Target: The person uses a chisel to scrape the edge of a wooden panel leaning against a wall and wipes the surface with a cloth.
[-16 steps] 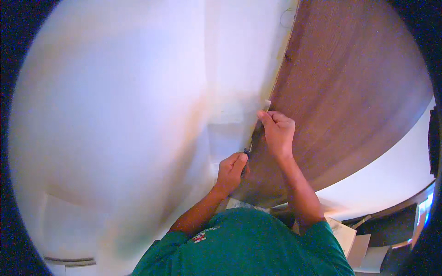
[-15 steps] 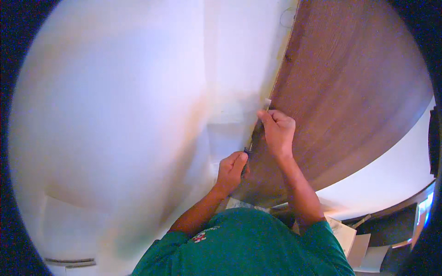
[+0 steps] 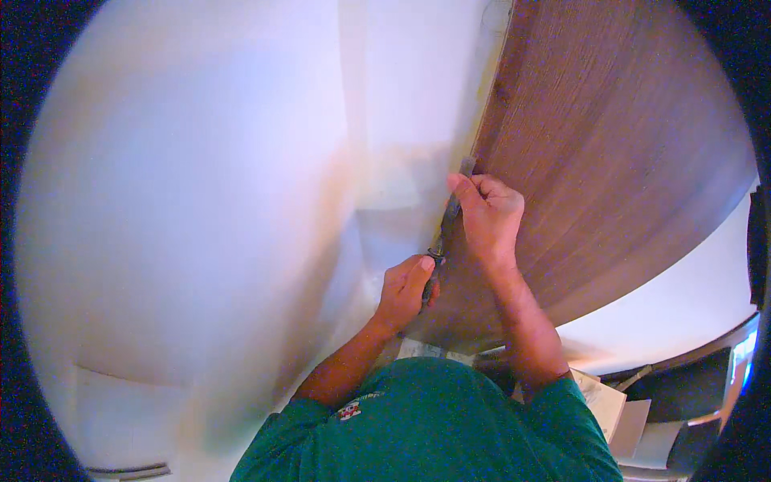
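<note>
Person faces a white wall (image 3: pixel 241 201), with a brown wood-grain panel (image 3: pixel 610 161) standing against it at the right. All places below taken from the panel's left edge.

A slim dark tool (image 3: pixel 446 225) lies along that edge, right at the seam where panel meets wall. Its upper tip pokes out above the right hand; the lower end has a dark handle.

Right hand (image 3: pixel 486 217): fingers curled shut around the upper part of the tool, knuckles resting on the panel face just right of the edge, thumb stretched up along the shaft.

Left hand (image 3: pixel 405 287): lower down the same edge, closed on the tool's handle end, thumb on top (the handle itself mostly hidden in the fist). It sits on the wall side of the seam.

Both hands close together, one above the other, apart by a short visible stretch of tool.

Green shirt (image 3: pixel 426 426) fills the bottom of the view, below the panel's lower end. Right of it, under the panel, some pale boxes or papers (image 3: pixel 618 414), too blurred to sort out.
</note>
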Demonstrator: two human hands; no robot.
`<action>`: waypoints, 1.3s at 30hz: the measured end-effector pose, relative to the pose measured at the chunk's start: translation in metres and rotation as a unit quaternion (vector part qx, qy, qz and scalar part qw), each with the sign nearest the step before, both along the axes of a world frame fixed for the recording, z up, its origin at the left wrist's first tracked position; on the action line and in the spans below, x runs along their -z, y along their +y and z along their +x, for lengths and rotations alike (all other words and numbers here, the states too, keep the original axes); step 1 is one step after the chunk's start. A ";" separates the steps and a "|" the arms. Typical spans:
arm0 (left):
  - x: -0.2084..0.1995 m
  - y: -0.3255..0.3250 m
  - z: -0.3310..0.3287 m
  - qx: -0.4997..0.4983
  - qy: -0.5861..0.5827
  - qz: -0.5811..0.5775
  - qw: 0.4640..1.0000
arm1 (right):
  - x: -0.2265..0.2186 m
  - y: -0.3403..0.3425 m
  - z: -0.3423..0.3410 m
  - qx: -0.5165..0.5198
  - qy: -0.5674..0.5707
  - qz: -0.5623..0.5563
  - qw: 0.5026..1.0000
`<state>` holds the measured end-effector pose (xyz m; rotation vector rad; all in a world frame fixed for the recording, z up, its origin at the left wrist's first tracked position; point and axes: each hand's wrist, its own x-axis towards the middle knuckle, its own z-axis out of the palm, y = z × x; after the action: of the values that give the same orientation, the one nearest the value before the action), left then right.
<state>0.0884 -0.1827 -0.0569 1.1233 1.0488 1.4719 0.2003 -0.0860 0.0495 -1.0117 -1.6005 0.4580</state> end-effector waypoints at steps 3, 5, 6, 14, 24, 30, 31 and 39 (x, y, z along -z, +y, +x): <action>-0.006 -0.002 0.002 -0.012 0.029 0.003 1.000 | 0.000 -0.002 0.000 0.003 0.028 0.002 1.000; -0.006 0.000 0.003 -0.018 0.046 0.012 0.999 | 0.005 -0.001 0.000 0.022 0.016 0.003 1.000; -0.004 0.000 0.004 -0.018 0.042 0.019 0.999 | 0.004 -0.001 0.001 0.026 0.000 0.018 1.000; -0.006 0.015 0.009 -0.042 0.071 0.038 0.996 | -0.013 0.003 0.006 0.024 0.000 -0.010 1.000; -0.018 0.013 0.014 -0.029 0.049 0.006 0.998 | -0.017 0.006 0.009 0.022 0.021 -0.024 0.999; -0.036 0.020 0.016 -0.042 0.060 0.028 0.997 | -0.028 0.016 0.013 0.015 0.022 -0.004 1.000; -0.043 0.021 0.016 -0.038 0.037 0.013 0.999 | -0.033 0.016 0.011 0.012 0.028 -0.018 0.999; -0.048 0.019 0.006 -0.049 0.066 0.014 0.997 | -0.033 0.013 0.004 0.011 0.031 0.005 0.999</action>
<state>0.0942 -0.1636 -0.0089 1.2167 1.1925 1.5107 0.2042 -0.0725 0.0822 -0.9971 -1.5337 0.4609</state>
